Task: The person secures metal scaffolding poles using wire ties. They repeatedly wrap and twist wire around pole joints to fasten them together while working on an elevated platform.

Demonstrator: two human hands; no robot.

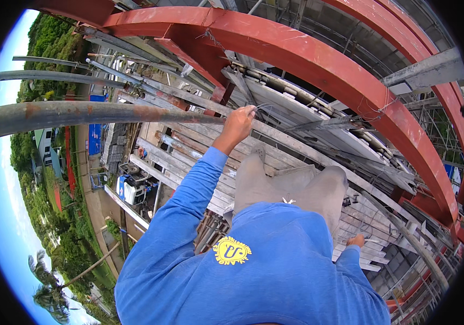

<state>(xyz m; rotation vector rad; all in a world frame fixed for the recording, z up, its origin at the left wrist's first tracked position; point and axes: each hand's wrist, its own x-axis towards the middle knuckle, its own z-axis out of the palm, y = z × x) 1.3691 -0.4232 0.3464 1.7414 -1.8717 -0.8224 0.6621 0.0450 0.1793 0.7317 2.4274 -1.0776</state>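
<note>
My left hand (237, 127) is raised in front of me, its fingers pinched round a thin, curved piece of wire (264, 105). A rusty grey scaffold pipe (107, 112) runs in from the left and ends beside that wrist. Low on my right side, my right hand (356, 240) is closed. Something thin and pale sticks out of it, too small to name. Below both hands lies a platform of weathered planks (210, 162), which my legs are on.
Curved red steel beams (307, 49) sweep overhead and down the right, with wire tied round one. More pipes (69, 77) jut out at left. Past the platform edge there is a drop to the ground, with a white truck (129, 190) and a dirt road (88, 184). Scaffolding stands at right.
</note>
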